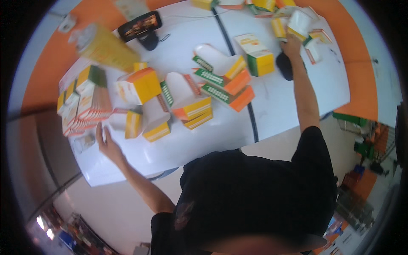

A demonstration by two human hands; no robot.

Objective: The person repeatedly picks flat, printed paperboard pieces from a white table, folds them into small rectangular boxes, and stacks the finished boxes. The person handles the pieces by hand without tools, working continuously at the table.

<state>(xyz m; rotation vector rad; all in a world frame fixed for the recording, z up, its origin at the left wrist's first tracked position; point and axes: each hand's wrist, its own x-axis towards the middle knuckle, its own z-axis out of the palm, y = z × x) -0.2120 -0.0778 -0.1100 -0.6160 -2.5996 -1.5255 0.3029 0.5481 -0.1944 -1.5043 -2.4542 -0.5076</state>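
Nearest: the person's dark shirt, filling the lower middle of the view.

Left hand: flat on the white counter near its front left corner, fingers spread, grip open and empty. Just beyond its fingertips lies a small yellow-and-white box; a stack of flat cartons stands to its left.

Middle of counter: a loose heap of folded and half-folded boxes. Items: an orange-and-yellow box, an open white carton with orange trim, flattened green-and-orange cartons, a closed yellow-and-green box.

Right hand: arm stretched far across the counter, fingers closed on a white-and-yellow carton at the edge of a further pile at the back right. How tight the grip is cannot be told.

Far left: a blurred yellow carton and a dark phone on a stand.
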